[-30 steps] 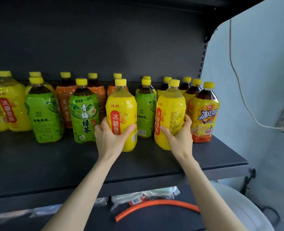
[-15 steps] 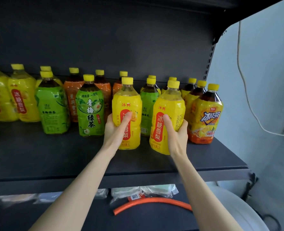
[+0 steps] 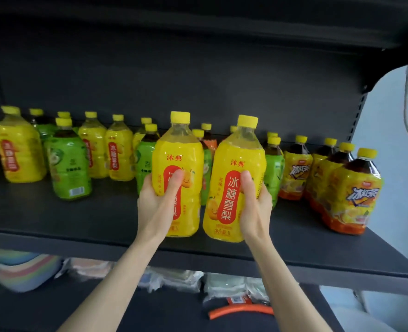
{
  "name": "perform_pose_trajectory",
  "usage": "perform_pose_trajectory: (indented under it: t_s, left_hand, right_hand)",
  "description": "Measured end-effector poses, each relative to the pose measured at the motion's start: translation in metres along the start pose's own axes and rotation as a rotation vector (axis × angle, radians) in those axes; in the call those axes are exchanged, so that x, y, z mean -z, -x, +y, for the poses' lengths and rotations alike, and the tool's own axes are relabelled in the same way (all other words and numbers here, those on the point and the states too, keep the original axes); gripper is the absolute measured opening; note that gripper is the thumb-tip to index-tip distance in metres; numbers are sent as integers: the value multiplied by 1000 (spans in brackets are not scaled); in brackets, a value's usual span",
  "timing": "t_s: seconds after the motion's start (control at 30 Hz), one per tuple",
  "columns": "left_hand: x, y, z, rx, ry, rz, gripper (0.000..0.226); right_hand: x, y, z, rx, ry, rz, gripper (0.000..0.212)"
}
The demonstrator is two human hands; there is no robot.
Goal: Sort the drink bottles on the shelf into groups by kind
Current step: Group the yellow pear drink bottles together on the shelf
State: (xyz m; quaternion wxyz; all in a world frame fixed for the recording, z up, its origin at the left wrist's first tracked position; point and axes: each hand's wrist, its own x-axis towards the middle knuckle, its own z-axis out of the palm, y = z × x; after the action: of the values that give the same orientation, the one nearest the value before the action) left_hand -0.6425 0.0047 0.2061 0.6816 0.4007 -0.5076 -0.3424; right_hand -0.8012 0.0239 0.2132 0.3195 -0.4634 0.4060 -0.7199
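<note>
Each hand has a yellow pear-drink bottle in its grasp at the front of the dark shelf (image 3: 83, 226). The left hand (image 3: 158, 202) is wrapped around the lower half of the left pear-drink bottle (image 3: 178, 168), thumb laid up across the red label, the other fingers hidden behind it. The right hand (image 3: 253, 200) grips the right pear-drink bottle (image 3: 236, 173) the same way, thumb on the label's right edge. The two bottles stand upright and just beside each other, near the shelf's front edge; whether their bases touch the board or hang just above it I cannot tell.

Behind them the rest stand in rows. To the left, more yellow pear-drink bottles (image 3: 18, 154) are mixed with green tea bottles (image 3: 69, 168). An orange-labelled bottle (image 3: 210, 143) peeks between the two held ones, and another green one (image 3: 273, 173) stands just behind the right hand. Off to the right, iced black tea bottles (image 3: 352, 195) with dark liquid cluster together. All carry yellow caps. On the lower level lie plastic-wrapped packets (image 3: 174, 279) and an orange hose (image 3: 241, 311)
</note>
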Motion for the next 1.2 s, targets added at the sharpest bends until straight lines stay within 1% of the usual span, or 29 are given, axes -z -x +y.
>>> perform_pose_trajectory:
  t_s: [0.13,0.23,0.37,0.47,0.63,0.77,0.87,1.03,1.13,1.2]
  left_hand:
    - [69,-12,0,-42,-83,48,68]
    - [122,-22,-1,-52,-153,48,61]
    - [182,-42,-4,-32,-168,17,52]
    - [206,-65,-9,-23,-147,-10,67]
    - [218,-102,-27,14,-102,-92,67]
    - [214,-130,-45,18,-118,-155,68]
    - [212,-148,-58,20,-132,-176,68]
    - [210,-168,-70,27,-156,-199,61]
    - [211,-182,-76,50,-167,-204,71]
    - [214,-192,-82,42,-184,-218,70]
  right_hand:
    - [-63,21,16,-26,-15,-28,46]
    - [-113,41,33,-23,-20,-18,43]
    - [-173,61,51,-16,-12,25,39]
    - [-204,66,58,-12,5,51,36]
    - [-230,57,69,-13,23,88,41]
    - [-240,39,80,-11,46,99,43]
    - [-248,26,86,-12,59,93,50]
    - [-256,9,94,-5,77,102,53]
    - [-262,2,104,-16,99,128,49]
    - [-267,-1,109,-9,119,128,51]
